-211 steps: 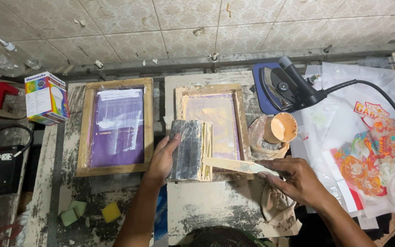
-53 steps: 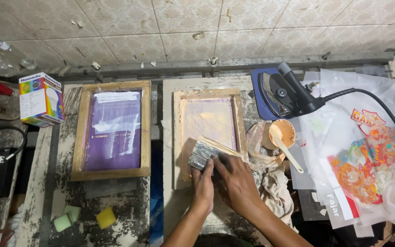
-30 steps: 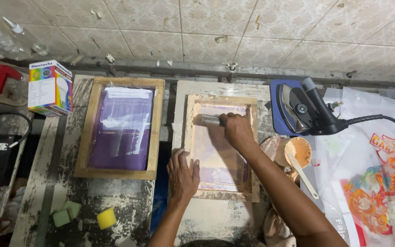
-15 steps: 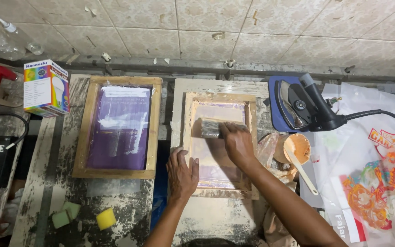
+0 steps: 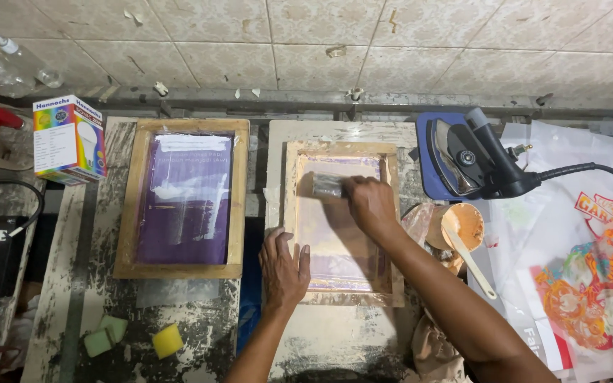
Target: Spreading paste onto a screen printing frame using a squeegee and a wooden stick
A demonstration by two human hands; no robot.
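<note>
A wooden screen frame (image 5: 291, 206) with a pale pinkish mesh lies on the bench in the middle of the head view. My right hand (image 5: 368, 202) grips a squeegee (image 5: 327, 186) and presses it on the upper part of the mesh. My left hand (image 5: 283, 267) lies flat with fingers spread on the frame's lower left corner, holding it down. A cup of orange ink (image 5: 462, 225) with a pale spatula (image 5: 470, 257) in it stands just right of the frame.
A second wooden frame with purple mesh (image 5: 184, 197) lies to the left. A small colourful box (image 5: 69, 140) stands at far left; sponges (image 5: 167, 341) sit near the front edge. A black iron (image 5: 474, 157) on a blue pad and printed sheets (image 5: 579, 284) occupy the right.
My right hand has pulled the squeegee a little down the mesh from the top edge. Before that both hands set the squeegee on the frame. My left hand has stayed on the lower left corner.
</note>
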